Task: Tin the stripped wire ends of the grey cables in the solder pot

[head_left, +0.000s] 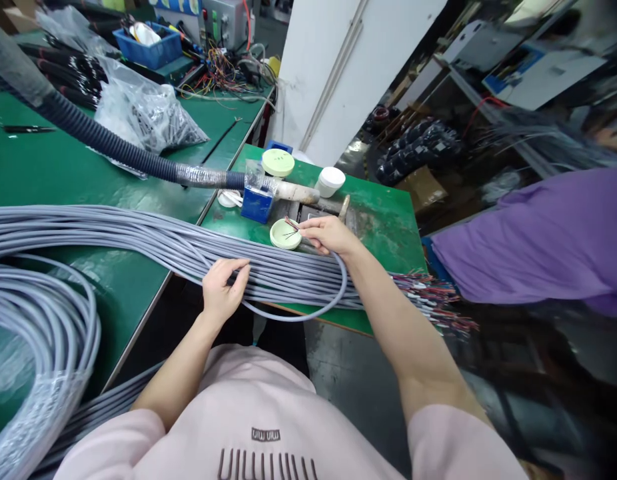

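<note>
My right hand (pixel 331 235) pinches a grey cable (pixel 344 283) close to its stripped end. Thin red and dark wires (pixel 291 230) fan out from the fingertips over a pale green round dish (pixel 283 239). From this hand the cable bends down and back left in a loop. My left hand (pixel 224 288) lies on a thick bundle of grey cables (pixel 288 270), thumb and forefinger tips close together; whether a cable is inside its curled fingers is hidden. A ribbed extraction hose (pixel 138 157) ends in a pale nozzle (pixel 301 193) just behind the dish.
A blue box (pixel 257 203) stands under the hose, near a yellow-green lid (pixel 277 162) and a white tub (pixel 331 180). Coiled cables (pixel 53 313) lie at left. Bare coloured wire ends (pixel 433 300) stick out past the green bench (pixel 383 200). A purple-clad person (pixel 533 233) is at right.
</note>
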### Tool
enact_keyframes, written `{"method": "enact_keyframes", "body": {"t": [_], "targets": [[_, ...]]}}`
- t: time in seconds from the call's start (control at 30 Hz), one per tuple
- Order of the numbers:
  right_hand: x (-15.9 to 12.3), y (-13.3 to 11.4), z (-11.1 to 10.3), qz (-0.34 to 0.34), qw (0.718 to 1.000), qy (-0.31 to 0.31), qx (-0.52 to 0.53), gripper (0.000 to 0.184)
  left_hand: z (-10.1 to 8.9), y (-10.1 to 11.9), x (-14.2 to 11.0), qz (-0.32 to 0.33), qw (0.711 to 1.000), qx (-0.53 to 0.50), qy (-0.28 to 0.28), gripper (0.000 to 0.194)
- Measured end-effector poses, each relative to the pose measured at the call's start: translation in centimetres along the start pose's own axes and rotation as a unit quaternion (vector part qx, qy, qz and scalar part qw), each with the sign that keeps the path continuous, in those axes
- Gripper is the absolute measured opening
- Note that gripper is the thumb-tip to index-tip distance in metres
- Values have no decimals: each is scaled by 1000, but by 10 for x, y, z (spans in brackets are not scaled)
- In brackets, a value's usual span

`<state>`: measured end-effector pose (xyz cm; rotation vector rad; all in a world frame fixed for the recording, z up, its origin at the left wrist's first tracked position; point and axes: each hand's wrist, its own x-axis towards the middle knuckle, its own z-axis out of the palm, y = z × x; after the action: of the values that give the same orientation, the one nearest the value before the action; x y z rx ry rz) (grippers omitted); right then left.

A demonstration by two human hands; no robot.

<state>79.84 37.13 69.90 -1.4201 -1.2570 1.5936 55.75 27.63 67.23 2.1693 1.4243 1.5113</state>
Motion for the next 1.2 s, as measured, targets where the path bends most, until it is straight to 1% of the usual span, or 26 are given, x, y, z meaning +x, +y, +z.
{"method": "enact_keyframes", "body": {"t": [0.1,0.23,0.4,0.57,0.67,0.73,0.8,0.87,0.93,1.03,1.2], "targets": [[9,-2,2,17,999,5,-30,19,5,-4,-2,7,1000,20,-13,8],[16,-2,2,20,997,9,-79,13,8,-5,-4,14,999,35,-15,7],[25,1,2,14,991,7,-132,11,8,-6,-4,13,999,36,-15,6],[25,-3,2,11,989,2,-148,12,8,-5,-4,12,999,32,-15,7],[13,-14,-9,-13,989,25,-148,19,5,-3,-3,15,1000,11,-5,9],[3,-21,-21,-32,985,62,-160,24,3,-4,-2,26,1000,2,17,11],[-2,-25,-36,-38,976,106,-187,26,2,-7,-1,43,998,5,45,13],[-2,-23,-50,-30,966,139,-218,27,3,-11,0,52,997,13,62,14],[4,-15,-62,-15,957,158,-242,28,5,-15,0,54,997,18,60,13],[17,-2,-71,-2,950,159,-269,27,7,-19,-1,58,997,24,49,11],[32,8,-72,-5,944,149,-293,25,9,-23,-3,70,996,46,29,10]]}}
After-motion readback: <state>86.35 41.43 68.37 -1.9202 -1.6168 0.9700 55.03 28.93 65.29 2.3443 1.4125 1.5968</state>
